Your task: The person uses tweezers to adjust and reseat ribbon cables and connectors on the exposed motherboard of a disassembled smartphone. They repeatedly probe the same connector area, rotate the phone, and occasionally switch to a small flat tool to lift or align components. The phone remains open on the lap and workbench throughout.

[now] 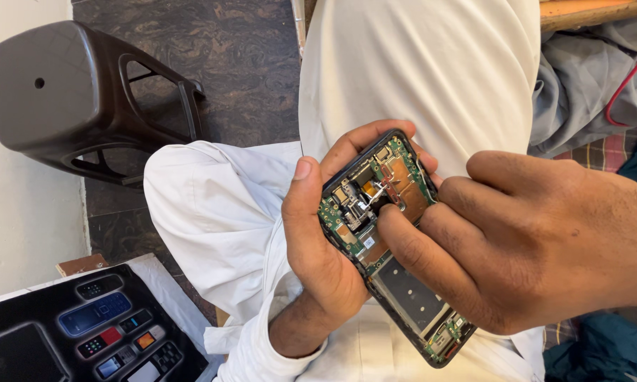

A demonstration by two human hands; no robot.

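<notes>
A phone [386, 240] with its back off sits mid-frame over the person's lap, gripped around its edges by the left hand [318, 247]. The right hand [516, 240] pinches at its circuit board; a slip could probably tear a connector. A brown stool [64, 92] stands upper left.

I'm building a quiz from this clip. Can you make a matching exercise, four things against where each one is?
Things:
1. opened phone
2. plastic stool
3. left hand
4. right hand

Places:
A. on the dark floor, upper left
B. gripping the phone's left edge
C. held over the lap, circuit board showing
D. fingertips on the phone's inner parts

Pairs: 1-C, 2-A, 3-B, 4-D
</notes>
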